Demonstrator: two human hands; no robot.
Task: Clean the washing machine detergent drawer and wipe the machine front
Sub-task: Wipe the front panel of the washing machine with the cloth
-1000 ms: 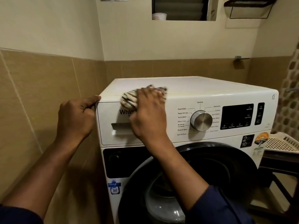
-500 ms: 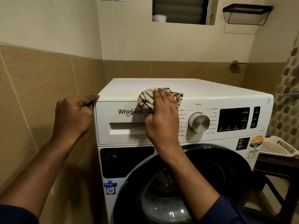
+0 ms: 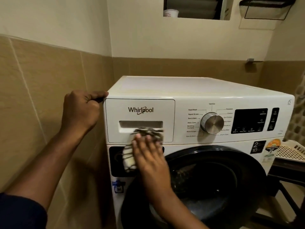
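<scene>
A white front-load washing machine fills the middle of the view. Its detergent drawer at the upper left of the front is closed. My right hand presses a striped cream-and-dark cloth flat against the lower edge of the drawer panel, just below the drawer's handle slot. The hand and cloth are motion-blurred. My left hand has its fingers curled against the machine's top left corner, beside the tiled wall.
A silver program dial and a dark display panel sit right of the drawer. The round dark door is below. A white plastic basket rests on a dark stand at right. Tiled wall close on the left.
My right hand and the cloth have swept from the machine's top edge above the logo down to the bottom of the drawer panel. My left hand has stayed at the corner.
</scene>
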